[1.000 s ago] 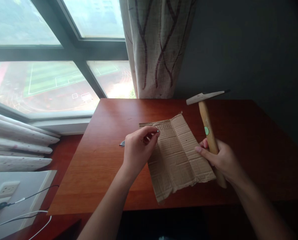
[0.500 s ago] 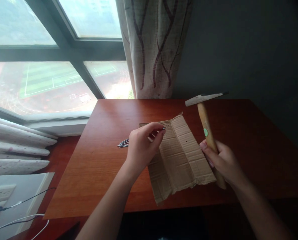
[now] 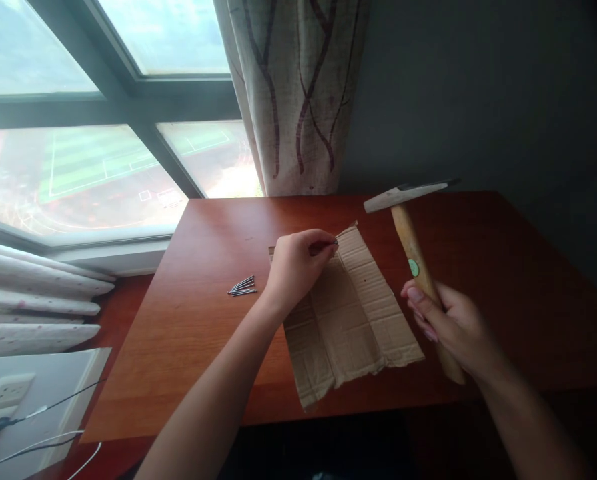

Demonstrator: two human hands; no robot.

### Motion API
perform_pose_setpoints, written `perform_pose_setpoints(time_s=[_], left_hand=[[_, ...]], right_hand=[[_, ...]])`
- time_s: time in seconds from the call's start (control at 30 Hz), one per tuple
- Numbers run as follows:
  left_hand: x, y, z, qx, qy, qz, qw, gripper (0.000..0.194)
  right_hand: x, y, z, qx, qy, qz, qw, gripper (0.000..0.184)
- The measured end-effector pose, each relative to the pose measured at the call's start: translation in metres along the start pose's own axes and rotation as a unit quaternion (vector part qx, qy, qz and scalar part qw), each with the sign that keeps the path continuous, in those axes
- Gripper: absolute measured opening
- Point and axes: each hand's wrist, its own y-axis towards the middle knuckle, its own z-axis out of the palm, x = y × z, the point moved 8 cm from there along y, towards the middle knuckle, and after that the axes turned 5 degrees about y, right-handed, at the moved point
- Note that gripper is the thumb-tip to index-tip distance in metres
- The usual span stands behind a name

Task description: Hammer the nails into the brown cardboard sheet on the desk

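A flattened piece of brown cardboard (image 3: 351, 313) lies on the red-brown wooden table (image 3: 203, 347). My left hand (image 3: 295, 267) rests over its far left corner, fingers pinched on a small nail (image 3: 331, 244) held against the cardboard. My right hand (image 3: 453, 327) grips the wooden handle of a hammer (image 3: 412, 257), which stands upright to the right of the cardboard, its grey head raised above the table. A small pile of loose nails (image 3: 242, 287) lies on the table left of my left hand.
A window (image 3: 88, 133) and a patterned curtain (image 3: 293, 93) stand behind the table, with a dark wall to the right. At the lower left are a white power strip (image 3: 3, 393) with cables and folded pale fabric (image 3: 33, 293).
My left hand has moved forward and right, bringing the pinched nail to the cardboard's far edge. The nail pile is now uncovered. The hammer stays raised in my right hand.
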Motion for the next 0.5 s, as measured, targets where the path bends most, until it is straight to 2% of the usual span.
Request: perform_pose_setpoints(time_s=[0.37,0.5], left_hand=[[0.0023,0.0001,0.0023,0.003,0.064,0.001,0.998,0.008],[0.0029,-0.0004,0.0035,0.006,0.069,-0.002,0.998,0.007]], right_hand=[[-0.0103,-0.0026,0.0053,0.021,-0.011,0.018,1.000,0.042],[-0.0082,-0.0024,0.0052,0.024,-0.027,0.000,0.999,0.039]])
